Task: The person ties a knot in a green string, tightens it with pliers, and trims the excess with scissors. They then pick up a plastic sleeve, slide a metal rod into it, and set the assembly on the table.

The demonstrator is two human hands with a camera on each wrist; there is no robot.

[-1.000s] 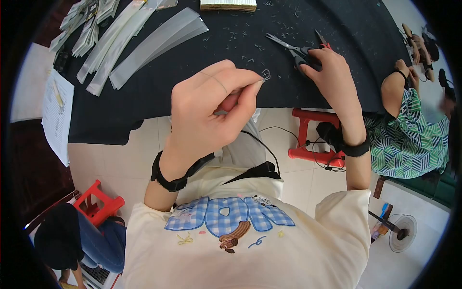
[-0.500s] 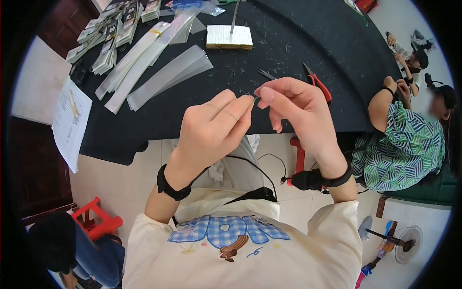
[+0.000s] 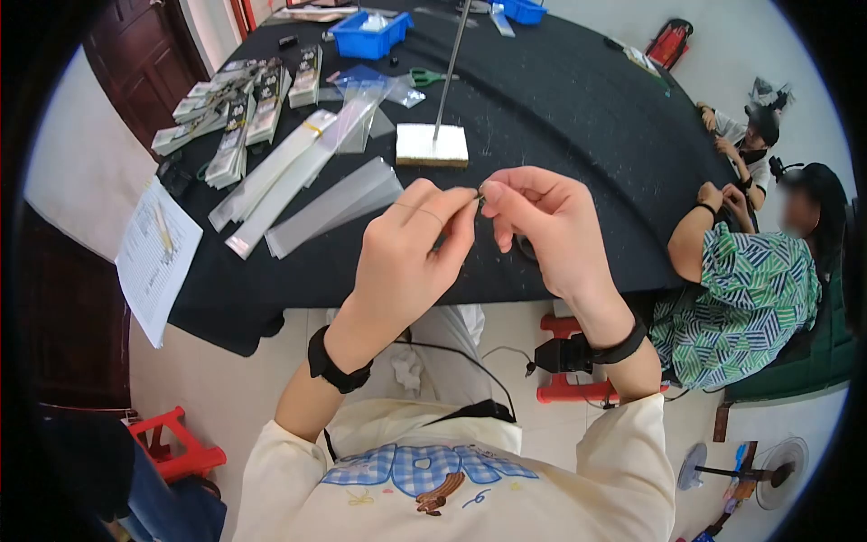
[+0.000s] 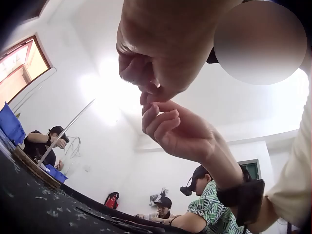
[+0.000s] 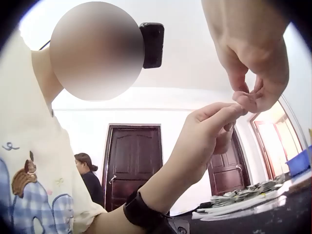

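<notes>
In the head view, my left hand [image 3: 406,248] pinches a tiny dark thing [image 3: 479,194] between thumb and fingertips, and a fine strand crosses the backs of its fingers. Meeting it from the right, my right hand [image 3: 555,230] pinches at the same spot, its other fingers bent loosely. The left wrist view has my left hand [image 4: 156,44] on top and my right hand [image 4: 183,134] below, fingertips together. From the right wrist view, my right hand [image 5: 258,58] comes down onto the fingertips of my left hand [image 5: 202,136]. What they pinch is too small to identify.
A white block [image 3: 432,144] with an upright metal rod stands beyond my hands. Clear plastic strips [image 3: 339,203] and stacked packets [image 3: 230,135] lie left on the black cloth, near a paper sheet [image 3: 161,257]. Farther back is a blue bin [image 3: 370,36]. People sit at right.
My right hand has left the black-handled scissors and come to my left fingertips, where both hands now pinch. The head view has tilted up, showing more of the table's far side.
</notes>
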